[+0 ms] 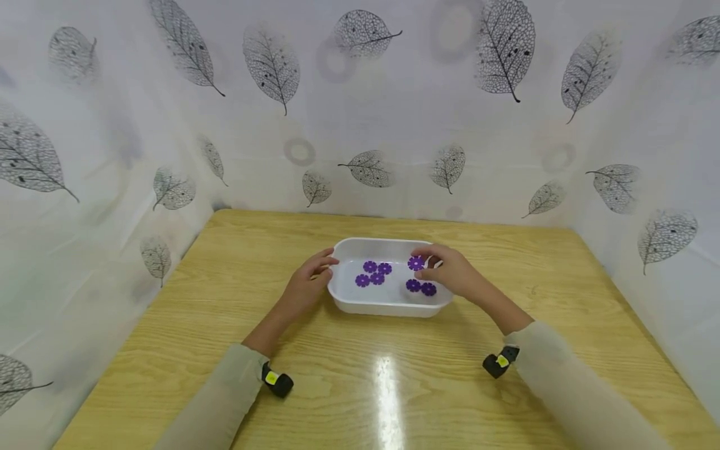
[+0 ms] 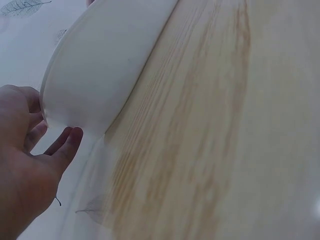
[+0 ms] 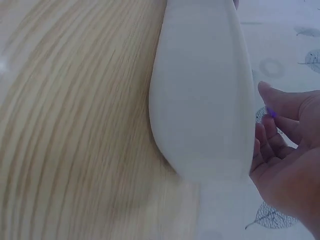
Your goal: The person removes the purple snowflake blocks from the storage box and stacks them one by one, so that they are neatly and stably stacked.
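Note:
A white plastic tray [image 1: 388,307] stands on the table and holds several purple flower-shaped discs [image 1: 377,278] with notched edges. My left hand [image 1: 308,281] grips the tray's left end, fingers over the rim and thumb near the wall; the left wrist view shows this hand [image 2: 35,145] at the tray's end wall [image 2: 100,65]. Above the tray's right part, my right hand [image 1: 450,269] pinches one purple disc [image 1: 415,263]. Two more discs [image 1: 420,287] lie just below it. From the right wrist, only a purple sliver [image 3: 271,112] shows among the fingers, and the wall hides the tray's inside.
The tray rests on a yellow wood-grain table [image 1: 253,250], with a light glare near its front. A pale curtain [image 1: 394,125] printed with grey leaves hangs behind and along both sides. Each sleeve cuff has a black wrist camera [image 1: 278,381].

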Demonstrator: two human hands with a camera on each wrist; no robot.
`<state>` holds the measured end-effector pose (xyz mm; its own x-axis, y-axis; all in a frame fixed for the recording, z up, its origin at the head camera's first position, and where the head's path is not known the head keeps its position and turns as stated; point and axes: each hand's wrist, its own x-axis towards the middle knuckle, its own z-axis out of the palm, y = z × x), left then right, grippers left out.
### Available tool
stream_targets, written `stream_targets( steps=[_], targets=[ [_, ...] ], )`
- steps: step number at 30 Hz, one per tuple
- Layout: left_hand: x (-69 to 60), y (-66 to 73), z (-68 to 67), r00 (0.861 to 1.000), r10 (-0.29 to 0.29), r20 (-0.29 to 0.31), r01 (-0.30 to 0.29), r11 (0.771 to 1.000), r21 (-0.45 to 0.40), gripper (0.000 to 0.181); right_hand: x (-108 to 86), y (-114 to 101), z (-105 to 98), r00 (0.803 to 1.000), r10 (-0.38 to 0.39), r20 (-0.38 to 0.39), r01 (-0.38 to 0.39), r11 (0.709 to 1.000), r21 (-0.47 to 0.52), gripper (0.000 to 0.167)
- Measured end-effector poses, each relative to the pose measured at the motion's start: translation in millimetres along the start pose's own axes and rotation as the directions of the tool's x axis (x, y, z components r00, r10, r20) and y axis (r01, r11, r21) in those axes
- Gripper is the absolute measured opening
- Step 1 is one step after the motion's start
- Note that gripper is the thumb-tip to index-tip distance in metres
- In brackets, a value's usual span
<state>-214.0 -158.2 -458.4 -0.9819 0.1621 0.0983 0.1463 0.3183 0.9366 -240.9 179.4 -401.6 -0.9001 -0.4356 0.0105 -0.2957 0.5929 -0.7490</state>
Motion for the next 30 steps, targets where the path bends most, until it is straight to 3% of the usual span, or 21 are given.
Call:
stream_targets(
  steps=[6, 15, 30],
  targets=[
    [0.2, -2.0, 0.4, 1.000, 0.003, -0.007, -0.003, 1.000, 0.013, 0.031, -17.8, 8, -18, 0.997, 0.057, -0.048, -0.057, 0.998, -0.007, 0.047],
    [0.6, -2.4, 1.1, 1.000, 0.008, -0.007, -0.008, 1.000, 0.010, 0.034, -44.1, 28, -38, 0.989, 0.053, -0.135, -0.060, 0.997, -0.049, 0.048],
    [-0.1, -4.0, -0.9, 1.000, 0.018, 0.002, -0.018, 1.000, -0.016, 0.037, -71.6, 63, -50, 0.978, 0.142, -0.150, -0.155, 0.985, -0.079, 0.051]
  ],
)
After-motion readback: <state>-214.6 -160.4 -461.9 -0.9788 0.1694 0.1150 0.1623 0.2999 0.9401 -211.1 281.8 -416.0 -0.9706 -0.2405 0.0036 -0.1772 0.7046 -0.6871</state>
